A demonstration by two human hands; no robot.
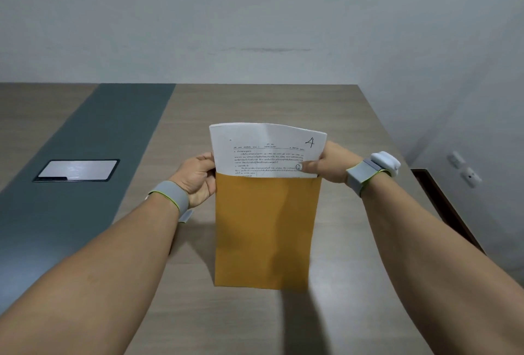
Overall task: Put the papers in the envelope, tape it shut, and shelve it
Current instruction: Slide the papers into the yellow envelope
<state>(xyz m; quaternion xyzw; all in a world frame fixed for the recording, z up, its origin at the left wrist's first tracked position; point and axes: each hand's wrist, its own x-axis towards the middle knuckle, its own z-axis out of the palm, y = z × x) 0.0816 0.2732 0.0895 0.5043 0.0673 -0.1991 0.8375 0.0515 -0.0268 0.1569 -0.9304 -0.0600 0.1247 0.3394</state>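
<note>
A brown envelope (266,230) is held upright above the wooden table (354,133), its mouth at the top. White printed papers (266,147), marked with a handwritten 4, stick out of the mouth by roughly their upper part; the rest is hidden inside. My left hand (197,180) grips the envelope's upper left edge. My right hand (330,163) pinches the papers' right edge just above the envelope's mouth. Both wrists wear grey bands. No tape or shelf is in view.
A dark grey strip (93,170) runs along the table's left part, with a shiny rectangular hatch plate (78,170) set in it. A white wall stands behind the table. At the right, past the table's edge, are wall sockets (463,169).
</note>
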